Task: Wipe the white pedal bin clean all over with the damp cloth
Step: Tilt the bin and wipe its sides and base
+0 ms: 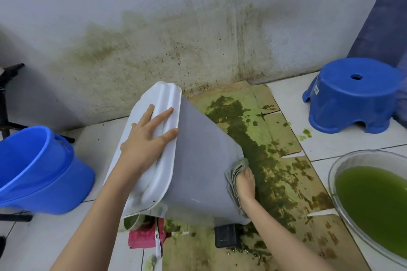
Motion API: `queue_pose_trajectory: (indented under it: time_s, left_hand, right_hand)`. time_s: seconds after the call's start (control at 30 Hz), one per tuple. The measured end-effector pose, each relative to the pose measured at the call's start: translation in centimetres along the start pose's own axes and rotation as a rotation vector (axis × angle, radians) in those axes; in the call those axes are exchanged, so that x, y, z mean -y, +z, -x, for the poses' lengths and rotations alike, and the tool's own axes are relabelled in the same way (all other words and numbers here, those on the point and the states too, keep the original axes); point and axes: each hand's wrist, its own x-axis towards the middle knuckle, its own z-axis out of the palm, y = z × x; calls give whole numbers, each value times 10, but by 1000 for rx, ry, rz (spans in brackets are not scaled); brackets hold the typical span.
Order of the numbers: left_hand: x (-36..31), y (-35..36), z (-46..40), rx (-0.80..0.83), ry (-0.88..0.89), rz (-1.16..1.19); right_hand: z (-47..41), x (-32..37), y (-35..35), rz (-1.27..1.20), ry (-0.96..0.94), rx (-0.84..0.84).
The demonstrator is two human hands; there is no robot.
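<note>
A white lid (154, 138) and grey body are seen on the pedal bin (202, 160); the cardboard (286, 171) is blotched green; the far-right stool (352, 97) is blue.

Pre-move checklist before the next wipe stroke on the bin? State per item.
1. Bin steadied: ok. Left hand lies flat on the lid of the tilted white pedal bin.
2. Cloth in hand: ok. Right hand presses the cloth on the bin's right side.
3. Cloth still clean enough: cannot tell.
4. Facing side wall clean: ok, no green marks show.
5. Underside and far side clean: cannot tell, hidden.
6. Ground under bin: not ok. Cardboard carries green spill that could re-soil it.
</note>
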Motion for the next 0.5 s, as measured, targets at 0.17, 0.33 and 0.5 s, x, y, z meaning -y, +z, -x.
queue_pose_trajectory:
  time_s: [0.17, 0.33, 0.5]
  left_hand:
    - [4, -3, 3, -7, -6, -9]
    - [-5, 5, 1, -12, 24, -57]
    - [1, 2, -2, -36, 27, 24]
  right_hand:
    - [108, 33, 8, -50, -248, 168]
    - [78, 119, 32, -16, -599, 271]
    - [-29, 148, 42, -6, -477, 189]
